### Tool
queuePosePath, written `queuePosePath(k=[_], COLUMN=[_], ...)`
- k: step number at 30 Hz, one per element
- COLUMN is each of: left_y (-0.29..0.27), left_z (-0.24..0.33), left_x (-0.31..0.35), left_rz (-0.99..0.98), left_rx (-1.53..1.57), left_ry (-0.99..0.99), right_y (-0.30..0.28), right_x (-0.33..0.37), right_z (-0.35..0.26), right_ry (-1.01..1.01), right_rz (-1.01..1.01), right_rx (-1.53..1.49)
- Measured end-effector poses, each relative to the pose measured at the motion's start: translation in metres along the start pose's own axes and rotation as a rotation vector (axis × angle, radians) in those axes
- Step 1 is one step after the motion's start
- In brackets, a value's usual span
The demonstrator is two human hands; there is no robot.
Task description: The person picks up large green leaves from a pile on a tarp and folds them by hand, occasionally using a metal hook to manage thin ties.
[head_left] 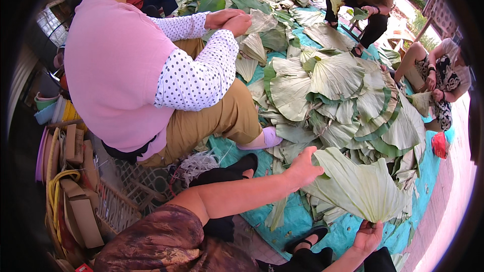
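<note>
A large pale green, partly dried lotus leaf is stretched between my two hands above the leaf pile. My left hand, its arm reaching across from the lower left, is closed on the leaf's left edge. At the leaf's lower tip, my right hand pinches the gathered point between thumb and fingers. Just beyond lies a broad heap of similar lotus leaves, overlapping, some folded, with darker green undersides showing.
Close on my left sits a person in a pink vest, hands together. Two more people sit beyond the pile, holding leaves. A turquoise sheet lies under the leaves. At lower left are cardboard pieces, a crate and white plastic strips.
</note>
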State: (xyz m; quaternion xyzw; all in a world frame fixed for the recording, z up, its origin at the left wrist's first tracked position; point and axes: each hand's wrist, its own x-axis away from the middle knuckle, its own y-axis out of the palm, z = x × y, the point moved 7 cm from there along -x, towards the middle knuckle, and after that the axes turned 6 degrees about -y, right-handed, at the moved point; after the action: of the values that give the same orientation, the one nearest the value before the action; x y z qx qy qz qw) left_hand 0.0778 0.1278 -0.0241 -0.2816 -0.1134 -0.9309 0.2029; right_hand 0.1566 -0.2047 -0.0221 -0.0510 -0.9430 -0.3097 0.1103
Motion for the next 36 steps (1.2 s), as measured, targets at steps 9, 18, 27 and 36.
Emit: queuePosePath(k=[9,18,27,36], left_y=[0.001,0.001,0.0,0.0], left_z=[-0.002,-0.004,0.005,0.0], left_x=[0.001,-0.001,0.007,0.004], left_rz=[-0.069,-0.083,-0.083,-0.086], left_rx=[0.094,0.102,0.057,0.052], left_ry=[0.005,-0.004,-0.023,-0.007], right_y=[0.022,0.022,0.026,0.033], right_x=[0.008,0.008,0.008,0.011], right_z=[-0.009,-0.006,-0.006,-0.008], right_ry=[-0.041,-0.041,-0.05,-0.071], right_rz=[-0.014,-0.046,-0.056,-0.07], right_rx=[0.023,0.005,-0.011,-0.018])
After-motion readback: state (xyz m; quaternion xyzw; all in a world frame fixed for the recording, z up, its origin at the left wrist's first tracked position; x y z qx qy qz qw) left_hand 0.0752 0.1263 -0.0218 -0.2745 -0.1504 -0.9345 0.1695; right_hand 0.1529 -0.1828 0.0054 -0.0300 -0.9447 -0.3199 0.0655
